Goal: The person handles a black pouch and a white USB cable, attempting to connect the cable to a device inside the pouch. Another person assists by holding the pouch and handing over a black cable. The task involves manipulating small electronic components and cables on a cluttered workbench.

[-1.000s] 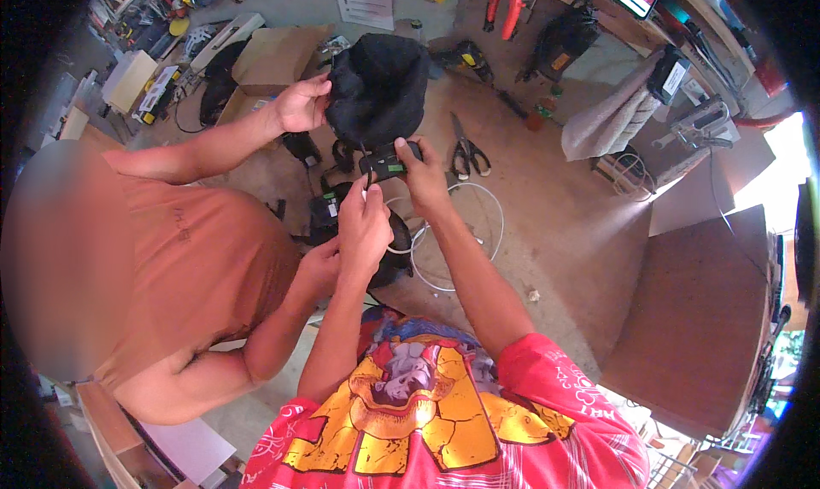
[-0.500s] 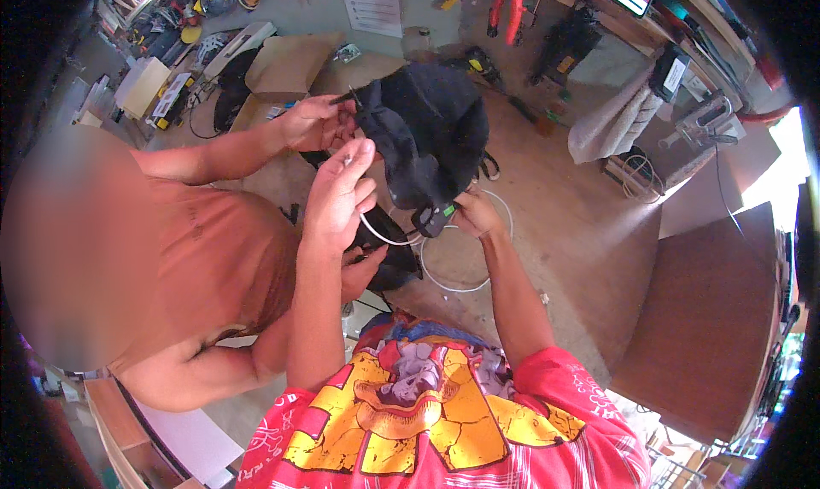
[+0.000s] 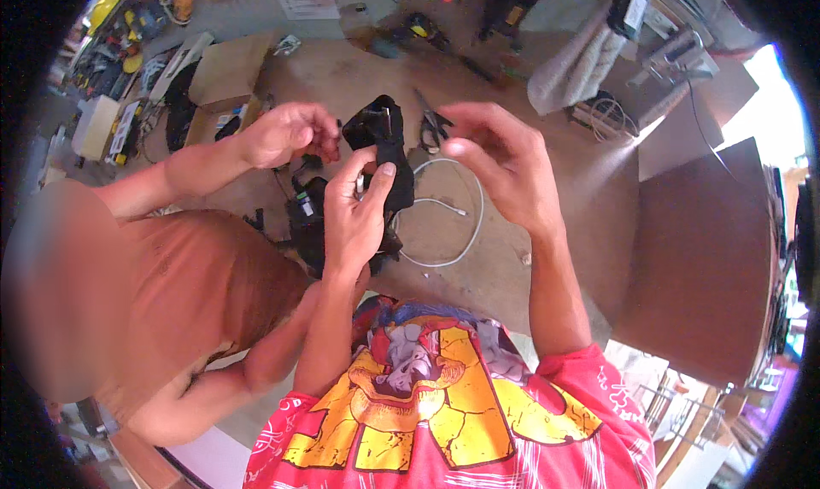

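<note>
My left hand [image 3: 357,216] is closed on a black fabric strap [image 3: 395,175], thumb on its near side; a small light-coloured piece shows beside the thumb, too small to name. The strap's looped upper end stands above my fingers. To its right, my right hand [image 3: 508,169] hovers over the table with fingers and thumb apart, holding nothing. A white cable [image 3: 481,207] lies in a loop on the table between my hands, its plug end inside the loop. Left of my left hand is a dark bundle [image 3: 307,224] with a small green-lit part.
A co-worker's hand [image 3: 286,136] reaches in from the left, fingers apart near the strap. Black-handled scissors [image 3: 432,133] lie beyond the cable. An open cardboard box [image 3: 226,75] stands at the far left, a rolled grey cloth [image 3: 576,62] at the far right. A brown panel [image 3: 700,267] stands right.
The black fabric is lower and more compact in my left hand. My right hand has let go of it and moved up and right. The cable end lies on the table; the view has shifted.
</note>
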Motion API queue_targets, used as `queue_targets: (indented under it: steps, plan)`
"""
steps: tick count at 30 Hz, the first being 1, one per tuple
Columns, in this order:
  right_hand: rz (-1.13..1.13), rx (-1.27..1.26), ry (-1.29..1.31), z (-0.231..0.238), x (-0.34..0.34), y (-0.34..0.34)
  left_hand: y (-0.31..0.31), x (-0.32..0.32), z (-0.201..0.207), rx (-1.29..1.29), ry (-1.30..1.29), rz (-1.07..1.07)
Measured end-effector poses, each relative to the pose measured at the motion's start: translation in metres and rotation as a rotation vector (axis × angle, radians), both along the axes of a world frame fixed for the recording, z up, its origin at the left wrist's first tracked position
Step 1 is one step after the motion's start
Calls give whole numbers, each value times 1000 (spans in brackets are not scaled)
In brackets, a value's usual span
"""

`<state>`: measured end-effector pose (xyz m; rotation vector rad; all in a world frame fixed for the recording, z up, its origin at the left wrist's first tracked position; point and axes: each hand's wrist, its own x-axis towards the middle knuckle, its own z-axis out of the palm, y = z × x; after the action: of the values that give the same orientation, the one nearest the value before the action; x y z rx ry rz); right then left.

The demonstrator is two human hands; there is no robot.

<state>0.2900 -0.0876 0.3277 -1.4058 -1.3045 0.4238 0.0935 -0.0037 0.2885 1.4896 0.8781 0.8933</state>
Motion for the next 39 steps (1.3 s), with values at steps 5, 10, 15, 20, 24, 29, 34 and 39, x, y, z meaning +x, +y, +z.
queue_targets:
  steps: [5,10,15,20,24,29,34,39]
  plan:
    - [80,-68,-179,19,-10,27,-11,1,-4,6,21,-109]
    - [116,-105,25,3,-16,25,-13,7,-21,78,-38,-64]
    - [65,-71,17,-15,-15,22,-11,2,-25,75,-4,-43]
    - [5,-2,-129,-23,-27,14,-11,0,-39,202,68,44]
    - [-42,66,-186,-32,-33,7,-14,0,-36,235,8,16]
    - [-1,131,-332,-31,-34,8,-10,-5,-35,366,-47,38]
    - [62,132,-412,-29,-28,10,-7,-7,-36,426,-38,32]
    - [173,58,-422,-30,-24,15,0,-10,-37,415,-57,40]
